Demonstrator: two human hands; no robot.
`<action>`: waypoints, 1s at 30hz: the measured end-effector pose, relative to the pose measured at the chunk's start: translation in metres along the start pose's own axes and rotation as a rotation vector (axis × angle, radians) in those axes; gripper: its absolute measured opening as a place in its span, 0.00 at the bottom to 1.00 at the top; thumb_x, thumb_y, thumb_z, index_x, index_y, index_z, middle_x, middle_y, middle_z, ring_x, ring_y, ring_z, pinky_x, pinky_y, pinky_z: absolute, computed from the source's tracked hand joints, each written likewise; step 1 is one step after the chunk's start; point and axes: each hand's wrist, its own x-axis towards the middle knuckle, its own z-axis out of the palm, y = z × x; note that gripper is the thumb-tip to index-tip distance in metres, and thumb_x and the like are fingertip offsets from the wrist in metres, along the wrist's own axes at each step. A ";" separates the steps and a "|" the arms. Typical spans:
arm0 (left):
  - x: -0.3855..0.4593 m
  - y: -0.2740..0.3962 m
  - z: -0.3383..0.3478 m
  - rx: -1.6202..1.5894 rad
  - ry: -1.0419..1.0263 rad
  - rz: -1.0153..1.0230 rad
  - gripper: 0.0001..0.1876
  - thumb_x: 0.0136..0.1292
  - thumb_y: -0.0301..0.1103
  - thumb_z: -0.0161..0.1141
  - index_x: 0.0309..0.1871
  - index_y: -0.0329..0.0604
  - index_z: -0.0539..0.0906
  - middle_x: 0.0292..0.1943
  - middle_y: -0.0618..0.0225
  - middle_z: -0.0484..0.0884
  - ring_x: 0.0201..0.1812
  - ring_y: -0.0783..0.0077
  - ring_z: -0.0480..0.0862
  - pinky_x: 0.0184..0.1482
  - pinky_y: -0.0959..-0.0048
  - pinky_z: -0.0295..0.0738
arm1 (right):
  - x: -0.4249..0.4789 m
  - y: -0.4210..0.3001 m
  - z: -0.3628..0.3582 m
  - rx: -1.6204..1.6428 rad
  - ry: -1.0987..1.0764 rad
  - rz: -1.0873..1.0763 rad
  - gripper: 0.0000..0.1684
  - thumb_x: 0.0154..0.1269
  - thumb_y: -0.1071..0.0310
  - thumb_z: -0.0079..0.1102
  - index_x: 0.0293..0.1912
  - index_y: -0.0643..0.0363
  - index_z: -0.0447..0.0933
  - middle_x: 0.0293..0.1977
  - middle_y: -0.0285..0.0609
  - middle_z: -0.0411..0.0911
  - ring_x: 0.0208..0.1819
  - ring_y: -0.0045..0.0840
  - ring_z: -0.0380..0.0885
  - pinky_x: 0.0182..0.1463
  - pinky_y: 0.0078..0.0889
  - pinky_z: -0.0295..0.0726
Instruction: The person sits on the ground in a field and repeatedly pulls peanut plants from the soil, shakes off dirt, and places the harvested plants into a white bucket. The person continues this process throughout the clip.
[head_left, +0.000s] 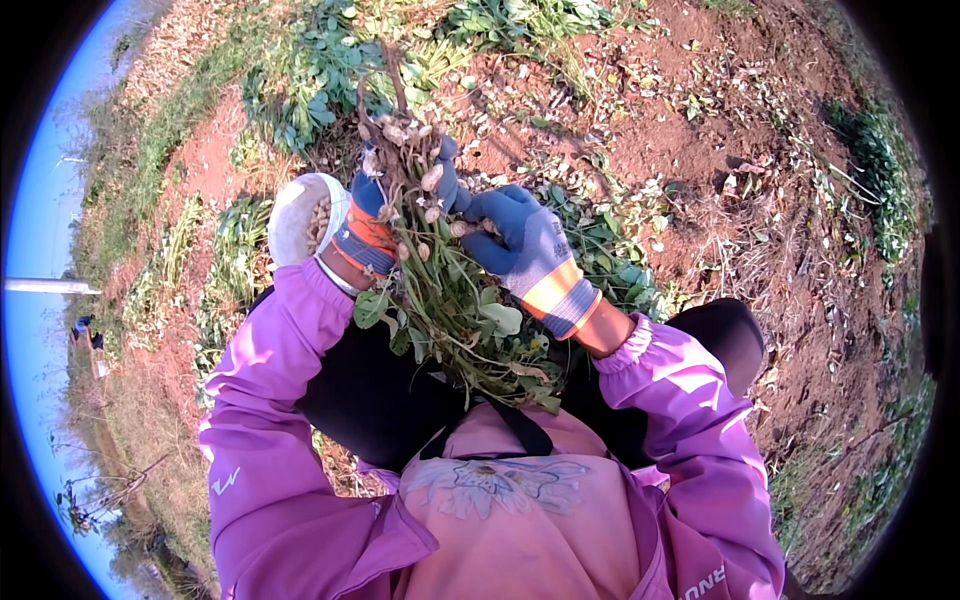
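Observation:
My left hand (367, 225), in a blue-grey and orange work glove, grips a bunch of uprooted peanut plants (442, 300). Roots and pale pods point away from me, while the leafy stems hang towards my lap. Gloved the same way, my right hand (517, 236) is at the bunch's right side, its thumb and fingers around peanut pods (459, 229). Part of that grip is hidden by the fingers. A white plastic bucket (289, 217) is just left of my left wrist, with loose peanuts (319, 223) inside.
Pulled peanut plants (300, 90) lie in heaps ahead, and others (236, 240) left of the bucket. Reddish soil (660, 135) with dry leaves spreads ahead and right. My bent knee (720, 337) is at right. Far left, a person (86, 330) is in the field near a pole (49, 286).

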 end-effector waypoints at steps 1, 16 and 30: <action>-0.001 -0.001 0.001 0.010 0.037 0.007 0.31 0.61 0.55 0.50 0.55 0.33 0.68 0.27 0.65 0.75 0.21 0.68 0.74 0.26 0.71 0.68 | 0.000 -0.001 0.003 0.011 0.023 -0.004 0.13 0.49 0.73 0.58 0.38 0.61 0.73 0.31 0.49 0.71 0.33 0.41 0.73 0.35 0.39 0.72; -0.009 -0.003 0.030 -0.091 -0.073 -0.015 0.33 0.57 0.54 0.56 0.57 0.36 0.68 0.44 0.59 0.73 0.36 0.62 0.75 0.29 0.65 0.76 | 0.005 0.001 -0.008 -0.094 -0.137 0.125 0.14 0.49 0.67 0.55 0.37 0.61 0.71 0.30 0.52 0.73 0.31 0.45 0.74 0.36 0.43 0.72; -0.014 -0.004 0.010 0.061 0.148 -0.073 0.35 0.54 0.57 0.57 0.58 0.41 0.69 0.48 0.58 0.73 0.36 0.59 0.77 0.28 0.58 0.77 | 0.019 0.012 -0.041 0.526 -0.117 0.507 0.10 0.58 0.74 0.53 0.41 0.58 0.74 0.23 0.29 0.71 0.21 0.09 0.69 0.18 0.12 0.63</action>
